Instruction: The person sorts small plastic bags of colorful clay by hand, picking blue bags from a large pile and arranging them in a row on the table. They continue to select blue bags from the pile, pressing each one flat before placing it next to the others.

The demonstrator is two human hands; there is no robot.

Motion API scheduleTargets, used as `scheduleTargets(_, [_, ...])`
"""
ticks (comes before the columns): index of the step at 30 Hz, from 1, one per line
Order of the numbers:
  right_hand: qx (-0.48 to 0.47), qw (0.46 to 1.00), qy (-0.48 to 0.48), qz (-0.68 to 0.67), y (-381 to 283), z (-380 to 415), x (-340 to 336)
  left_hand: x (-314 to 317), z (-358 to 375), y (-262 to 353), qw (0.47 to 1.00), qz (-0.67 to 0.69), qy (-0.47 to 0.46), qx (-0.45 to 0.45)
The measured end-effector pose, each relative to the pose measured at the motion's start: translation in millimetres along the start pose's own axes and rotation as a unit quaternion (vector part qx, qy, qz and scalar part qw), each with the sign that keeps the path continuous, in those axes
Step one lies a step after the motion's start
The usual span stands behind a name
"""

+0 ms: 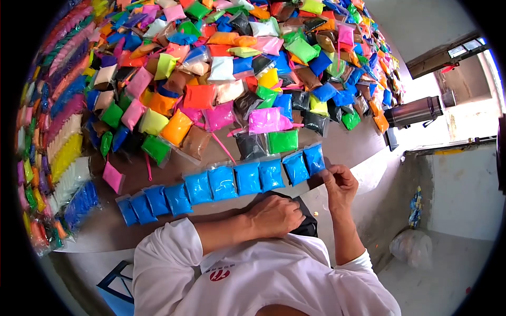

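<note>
On the tabletop (345, 144), ten blue bags (222, 184) line up near a messy pile (200, 97). The left hand's (276, 215) fingers curl in; the right hand (341, 188) is at the end bag (314, 157), pinch unclear.

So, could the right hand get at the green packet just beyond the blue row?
Probably yes: the right hand is close by, at the corner of the end blue packet, and only low blue packets seem to lie between it and the green packet.

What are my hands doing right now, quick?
Left hand: loosely closed, nothing visible in it.
Right hand: fingertips at the rightmost blue packet in the row; whether gripping, can't tell.
</note>
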State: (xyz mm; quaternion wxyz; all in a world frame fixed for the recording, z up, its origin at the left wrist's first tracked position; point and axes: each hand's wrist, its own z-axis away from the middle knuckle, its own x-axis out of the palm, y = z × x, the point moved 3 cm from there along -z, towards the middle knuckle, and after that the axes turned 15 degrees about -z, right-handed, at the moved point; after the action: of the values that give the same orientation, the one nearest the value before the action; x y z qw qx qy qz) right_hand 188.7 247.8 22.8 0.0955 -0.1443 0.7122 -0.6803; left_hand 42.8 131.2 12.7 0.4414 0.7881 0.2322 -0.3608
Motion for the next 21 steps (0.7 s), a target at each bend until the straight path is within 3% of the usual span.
scheduleTargets(3, [0.014,1.000,0.015,0.002,0.1,5.5,-2.0,1.2,0.5,-1.2,1.000,-0.001,0.004,0.007])
scheduleTargets(7, [0.012,0.995,-0.072,0.075,-17.0,7.1,24.1,-3.8,1.1,-0.7,1.000,-0.009,0.007,-0.010])
scheduleTargets(10, [-0.040,0.960,-0.177,0.215,-28.7,5.5,51.9,3.6,1.8,-2.0,0.999,-0.004,-0.036,-0.011])
scheduleTargets(12, [-0.031,0.954,-0.195,0.225,-40.4,5.6,75.2,18.7,2.7,-4.2,0.999,-0.038,-0.014,-0.006])
scheduleTargets(16, [-0.026,0.942,-0.223,0.251,-47.5,7.3,98.1,-12.0,-0.6,-0.1,0.994,-0.105,-0.001,0.029])
scheduleTargets(19, [-0.032,0.937,-0.233,0.259,-46.3,12.1,106.0,-2.7,5.0,-0.6,0.994,-0.087,0.051,0.050])
scheduleTargets(21, [-0.034,0.934,-0.243,0.261,-45.4,13.5,114.9,10.6,8.2,-3.6,0.993,0.036,0.112,-0.028])
